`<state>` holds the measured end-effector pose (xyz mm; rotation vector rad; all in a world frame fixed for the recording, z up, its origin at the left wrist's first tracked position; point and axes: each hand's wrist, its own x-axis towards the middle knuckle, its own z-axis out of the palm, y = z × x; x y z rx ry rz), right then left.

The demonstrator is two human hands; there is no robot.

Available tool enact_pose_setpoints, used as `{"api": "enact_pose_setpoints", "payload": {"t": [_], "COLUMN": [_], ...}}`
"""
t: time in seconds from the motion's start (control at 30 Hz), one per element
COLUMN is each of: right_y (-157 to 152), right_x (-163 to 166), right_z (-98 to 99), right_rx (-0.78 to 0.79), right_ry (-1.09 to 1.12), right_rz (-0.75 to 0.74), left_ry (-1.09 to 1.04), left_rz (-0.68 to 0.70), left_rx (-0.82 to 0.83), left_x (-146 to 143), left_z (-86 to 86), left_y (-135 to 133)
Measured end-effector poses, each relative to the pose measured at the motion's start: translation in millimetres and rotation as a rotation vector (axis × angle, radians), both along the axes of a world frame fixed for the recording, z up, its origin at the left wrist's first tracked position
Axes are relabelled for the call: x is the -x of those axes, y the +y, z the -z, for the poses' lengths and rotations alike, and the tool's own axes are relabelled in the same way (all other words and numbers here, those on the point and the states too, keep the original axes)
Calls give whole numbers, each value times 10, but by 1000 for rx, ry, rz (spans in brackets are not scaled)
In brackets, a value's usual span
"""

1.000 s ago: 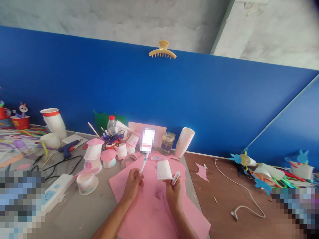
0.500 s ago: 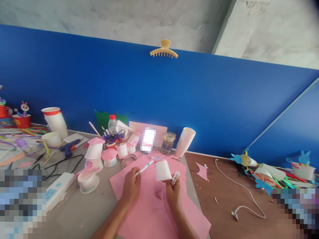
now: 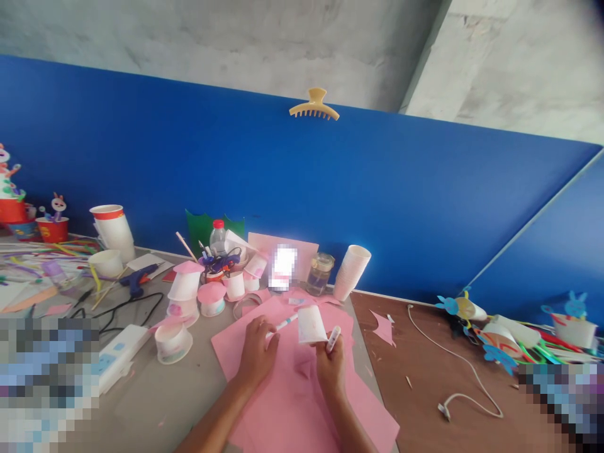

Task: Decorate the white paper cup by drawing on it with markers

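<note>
My left hand point(image 3: 257, 352) is closed round a white marker pen point(image 3: 283, 324), whose tip points right and touches a small white paper cup point(image 3: 311, 324). My right hand point(image 3: 330, 368) grips that cup, held upside down, and also pinches the pen's cap point(image 3: 333, 337) between its fingers. Both hands hover over a large pink paper sheet point(image 3: 287, 409) lying on the grey table.
Decorated cups with pink roofs point(image 3: 186, 289) stand left of the hands, a lone cup point(image 3: 173, 343) nearer. A blue glue gun point(image 3: 136, 280), a white power strip point(image 3: 117, 355), a jar point(image 3: 319, 274) and a stack of cups point(image 3: 352, 270) line the blue wall. A white cable point(image 3: 453, 371) lies on the brown table.
The pen in my left hand has swung from pointing up to pointing right, its tip now at the cup. My right hand has stayed almost still. The view has shifted slightly.
</note>
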<state>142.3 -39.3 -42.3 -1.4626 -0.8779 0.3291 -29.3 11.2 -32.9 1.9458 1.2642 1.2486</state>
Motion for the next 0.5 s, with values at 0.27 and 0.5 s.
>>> {"api": "enact_pose_setpoints", "payload": {"t": [0.27,0.5], "right_y": [-44,-87], "right_x": [137,161], "right_z": [49,66], "right_rx": [-117,-127], "right_ry": [-138,-229], "right_rz": [-193,-417], "left_ry": [-513,-743], "left_rz": [536,645], "left_rx": [484,655], "left_x": [-117,-68], "left_z": [-165,-95], "left_y": [-175,-156]}}
